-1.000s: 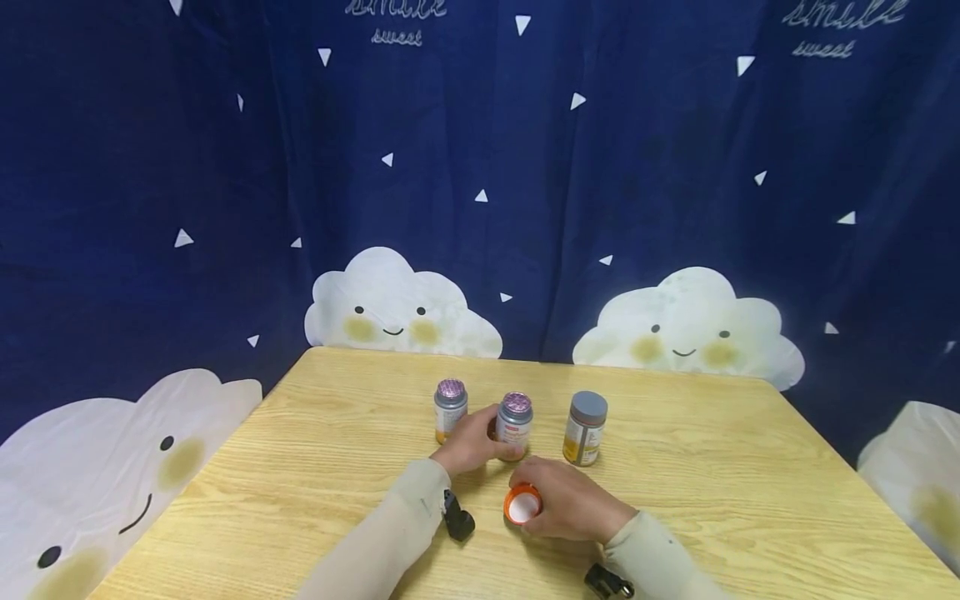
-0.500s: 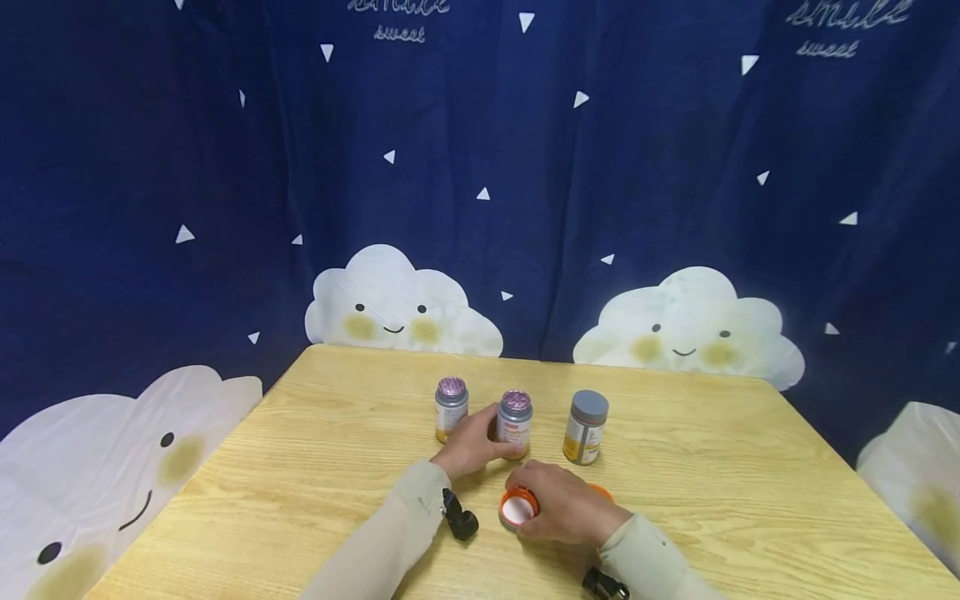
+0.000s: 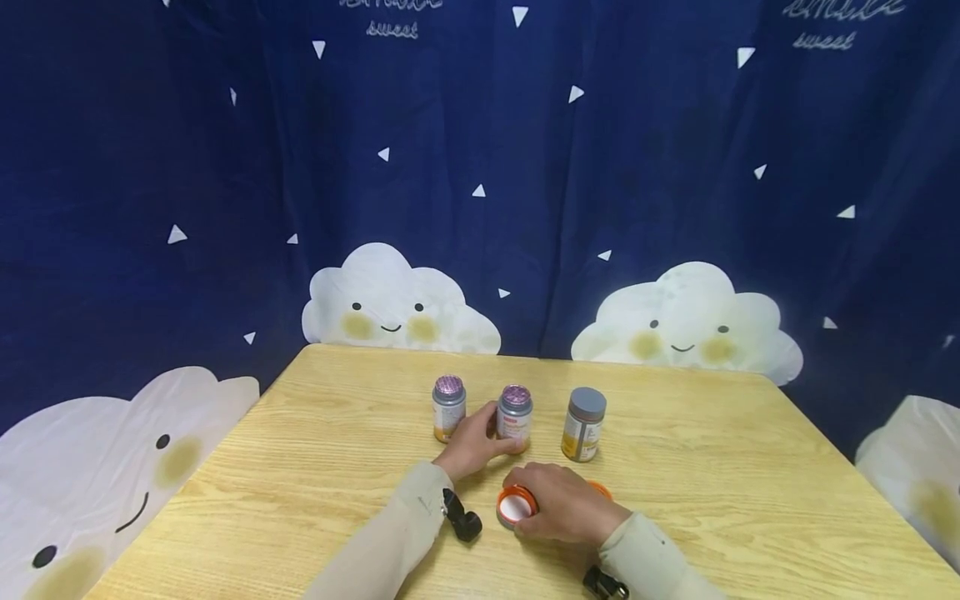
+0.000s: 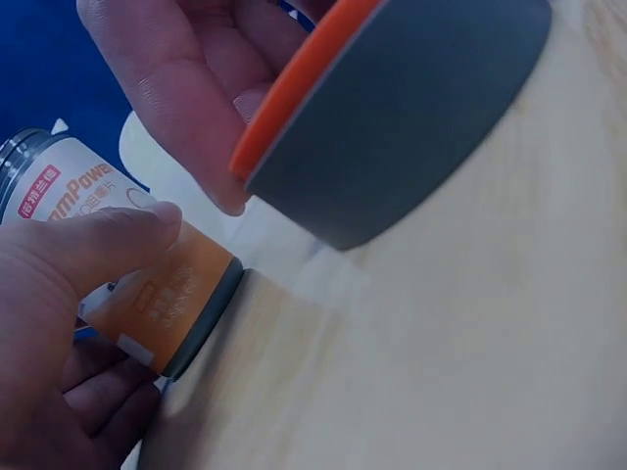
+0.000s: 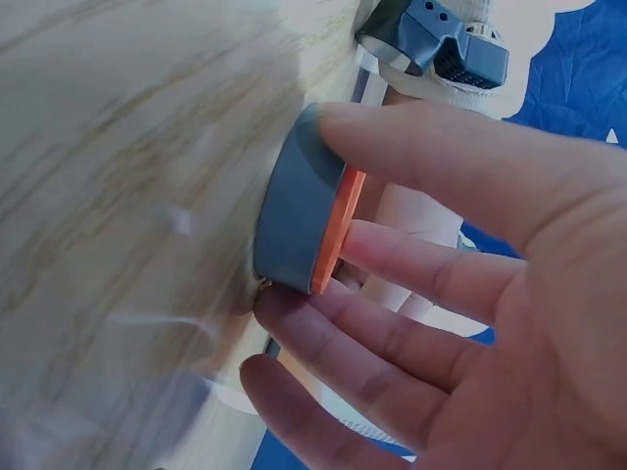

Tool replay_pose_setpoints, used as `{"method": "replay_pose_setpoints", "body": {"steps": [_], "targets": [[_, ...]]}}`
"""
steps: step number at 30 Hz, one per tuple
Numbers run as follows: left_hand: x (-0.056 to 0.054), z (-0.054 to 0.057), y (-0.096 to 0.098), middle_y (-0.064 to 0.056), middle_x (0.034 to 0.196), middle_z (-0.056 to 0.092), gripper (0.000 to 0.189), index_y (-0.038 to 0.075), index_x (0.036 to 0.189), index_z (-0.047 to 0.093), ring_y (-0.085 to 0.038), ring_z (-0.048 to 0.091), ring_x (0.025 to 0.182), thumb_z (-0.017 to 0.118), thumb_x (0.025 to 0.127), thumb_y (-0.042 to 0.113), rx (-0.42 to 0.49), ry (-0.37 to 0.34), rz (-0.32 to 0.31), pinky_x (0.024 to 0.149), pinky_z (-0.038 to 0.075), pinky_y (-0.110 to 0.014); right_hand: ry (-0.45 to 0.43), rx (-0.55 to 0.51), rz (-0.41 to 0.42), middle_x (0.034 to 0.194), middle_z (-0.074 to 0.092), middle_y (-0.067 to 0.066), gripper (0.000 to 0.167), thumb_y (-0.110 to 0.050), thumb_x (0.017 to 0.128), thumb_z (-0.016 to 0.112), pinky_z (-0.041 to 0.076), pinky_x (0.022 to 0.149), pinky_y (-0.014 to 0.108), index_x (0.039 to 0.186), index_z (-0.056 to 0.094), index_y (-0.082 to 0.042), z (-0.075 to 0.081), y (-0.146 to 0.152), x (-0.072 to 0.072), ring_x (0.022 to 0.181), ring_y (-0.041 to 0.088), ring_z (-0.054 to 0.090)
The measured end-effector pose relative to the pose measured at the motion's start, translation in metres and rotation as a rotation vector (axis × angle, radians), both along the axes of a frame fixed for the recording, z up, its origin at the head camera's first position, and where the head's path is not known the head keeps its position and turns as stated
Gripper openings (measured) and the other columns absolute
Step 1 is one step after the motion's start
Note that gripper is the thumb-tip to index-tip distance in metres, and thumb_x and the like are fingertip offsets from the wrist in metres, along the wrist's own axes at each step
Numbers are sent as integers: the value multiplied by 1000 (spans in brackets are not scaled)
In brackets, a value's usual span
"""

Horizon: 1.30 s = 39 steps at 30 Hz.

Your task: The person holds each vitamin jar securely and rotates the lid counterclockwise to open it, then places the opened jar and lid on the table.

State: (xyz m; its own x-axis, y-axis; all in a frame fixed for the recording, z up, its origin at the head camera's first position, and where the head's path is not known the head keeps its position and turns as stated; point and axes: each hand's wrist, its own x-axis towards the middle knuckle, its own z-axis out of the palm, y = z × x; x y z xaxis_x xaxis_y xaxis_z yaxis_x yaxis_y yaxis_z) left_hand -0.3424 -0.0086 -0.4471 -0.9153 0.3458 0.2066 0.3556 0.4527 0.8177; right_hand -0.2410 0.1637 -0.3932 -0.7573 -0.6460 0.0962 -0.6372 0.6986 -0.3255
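In the head view my left hand [image 3: 472,442] grips a supplement bottle [image 3: 515,421] with purple foil over its mouth; the bottle stands upright. The left wrist view shows the thumb across the white and orange label [image 4: 162,294]. My right hand [image 3: 562,500] pinches a grey cap [image 3: 516,507], its white inside and orange inner ring facing up. In the right wrist view the thumb and fingers lie on opposite sides of this cap [image 5: 299,211], at the tabletop. Another orange rim [image 3: 601,491] shows behind my right hand, mostly hidden.
A second foil-topped bottle [image 3: 449,408] stands just left of my left hand. To the right is a bottle [image 3: 583,425] with its grey cap on. All stand on a light wood table [image 3: 712,467] before a dark blue curtain [image 3: 675,150] with clouds.
My right hand has shifted slightly left and down with the cap, baring the orange rim behind it. My left hand keeps its grip on the bottle.
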Motion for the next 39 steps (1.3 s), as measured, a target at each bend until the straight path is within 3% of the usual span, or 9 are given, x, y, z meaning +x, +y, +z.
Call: {"method": "replay_pose_setpoints", "body": {"steps": [13,39], "targets": [[1,-3,-1,-12,129,59,59,10,131,51,-31,54,121,77,83,32,17,13,23,100,43,-44,-30,12,-2,97,63,-5,47,-26,75,81,46,77,33,116,62,-14,0,1,0,85,8,54],[2,-6,-1,-12,132,57,62,10,135,47,-30,54,122,76,85,30,16,10,13,101,43,-43,-62,-1,-12,100,64,-2,48,-25,76,81,47,75,31,118,61,-12,-1,2,4,84,10,55]]}}
